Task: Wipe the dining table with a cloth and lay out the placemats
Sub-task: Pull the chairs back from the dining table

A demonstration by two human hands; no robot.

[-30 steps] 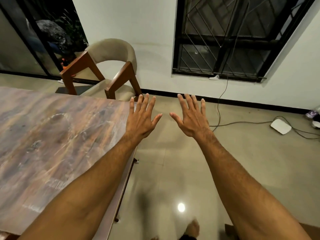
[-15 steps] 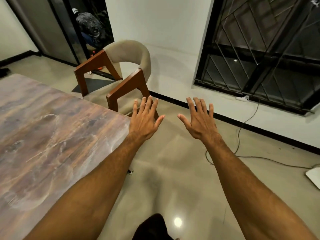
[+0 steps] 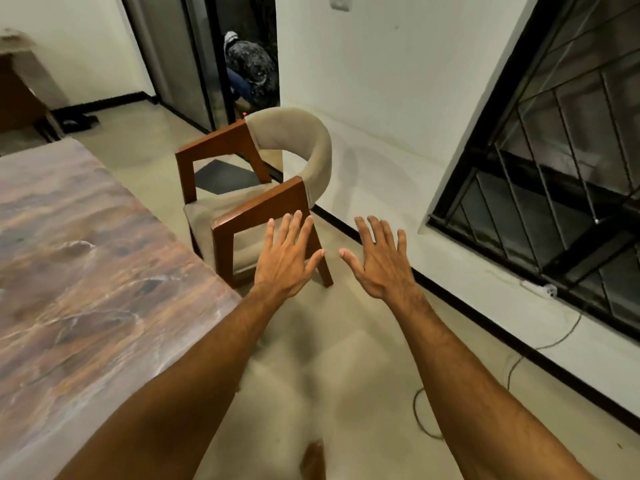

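The dining table (image 3: pixel 86 271) with a brown marbled top fills the left side of the view; its surface is bare. My left hand (image 3: pixel 287 258) is stretched out past the table's right corner, palm down, fingers straight and spread, holding nothing. My right hand (image 3: pixel 381 261) is held beside it in the same way, over the floor, also empty. No cloth or placemat is in view.
A wooden armchair (image 3: pixel 263 192) with beige upholstery stands just beyond the table's corner, close behind my left hand. A barred window (image 3: pixel 561 188) and white wall run along the right. Cables (image 3: pixel 512 368) lie on the tiled floor. A person crouches in the doorway (image 3: pixel 249 71).
The view has swung left and forward: the chair now sits closer and more central, the window has slid to the right. Both hands stay outstretched and open.
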